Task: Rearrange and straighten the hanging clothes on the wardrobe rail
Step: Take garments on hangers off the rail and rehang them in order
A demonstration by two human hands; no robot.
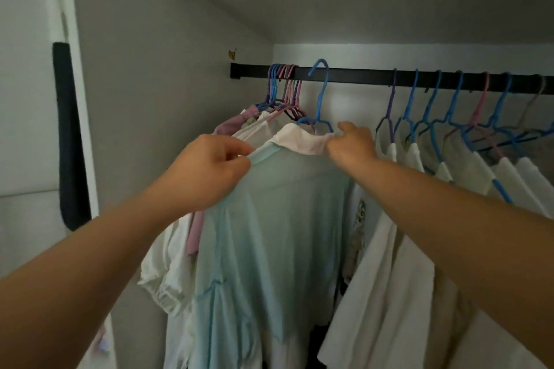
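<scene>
Pinching the mint blouse [269, 219] at both shoulders, left hand [207, 171] at nine o'clock, right hand [350, 144] at three, I straighten it mid-rail [353, 76]; left bunch [284, 90] seems unsorted, right shirts [449, 165] evenly spaced.

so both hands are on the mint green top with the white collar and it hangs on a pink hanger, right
Not quite: the hanger is blue, not pink, as the head view shows. The rest holds: the left hand pinches the shoulder edge of the mint green top, and the right hand grips its white collar.
</scene>
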